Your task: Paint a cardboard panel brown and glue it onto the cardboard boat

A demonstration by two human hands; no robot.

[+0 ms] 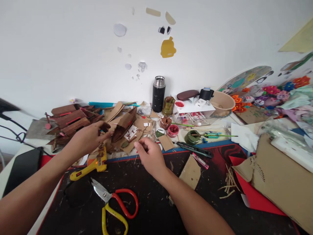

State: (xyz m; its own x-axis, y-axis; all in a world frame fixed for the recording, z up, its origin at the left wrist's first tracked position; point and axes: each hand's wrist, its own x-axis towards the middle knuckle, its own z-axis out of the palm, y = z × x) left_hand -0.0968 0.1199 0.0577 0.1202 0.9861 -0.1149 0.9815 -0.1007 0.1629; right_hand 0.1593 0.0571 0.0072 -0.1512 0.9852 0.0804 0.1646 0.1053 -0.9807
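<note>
My left hand (94, 135) reaches over the left of the table, its fingers apart and the thumb tip close to a small brown cardboard boat (124, 123). Whether the thumb touches the boat I cannot tell. The boat lies tilted on brown cardboard scraps (144, 129). My right hand (151, 156) is in front of the scraps, with thumb and fingers pinched together; a bit of red shows at the tips, too small to name. Below my left hand lies a yellow hot glue gun (89, 168). Scissors (105, 195) with red and yellow handles lie on the dark mat (156, 209).
More brown cardboard boats (70, 119) are piled at the left, near a black phone (23, 169). Behind stand a black flask (158, 94) and paint jars (173, 130). A utility knife (194, 149) lies at the mat's back edge. Cardboard sheets (281, 182) fill the right.
</note>
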